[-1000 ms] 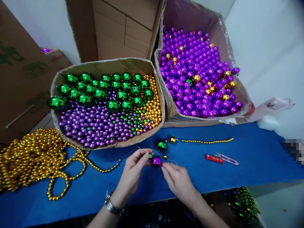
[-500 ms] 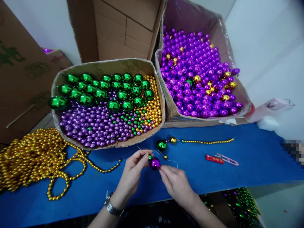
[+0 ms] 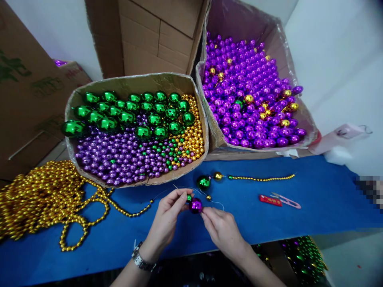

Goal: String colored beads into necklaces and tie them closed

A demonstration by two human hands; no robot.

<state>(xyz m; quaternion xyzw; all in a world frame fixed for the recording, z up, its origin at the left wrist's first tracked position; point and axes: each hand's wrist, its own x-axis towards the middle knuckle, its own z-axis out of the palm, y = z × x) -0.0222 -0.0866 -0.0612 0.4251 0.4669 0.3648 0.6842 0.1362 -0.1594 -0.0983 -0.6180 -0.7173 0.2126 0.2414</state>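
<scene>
Midway through a strand, I judge: my left hand (image 3: pixel 167 217) pinches the thread, my right hand (image 3: pixel 223 231) pinches the purple bead (image 3: pixel 196 205) above the tabletop (image 3: pixel 314 199) (green bead (image 3: pixel 204 182) and gold bead (image 3: pixel 217 175) already strung).

Both hands, left hand (image 3: pixel 167 217) and right hand (image 3: pixel 223 231), pinch a purple bead (image 3: pixel 196 205) above the blue table (image 3: pixel 314 207).

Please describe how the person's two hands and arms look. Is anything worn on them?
Both hands are bare, with no gloves. The left hand has a silver metal wristwatch with a link band on its wrist. The right hand shows no watch or bracelet, and I can see no rings on the fingers. Both forearms are uncovered as far as the picture shows, with no sleeves in view.
</scene>
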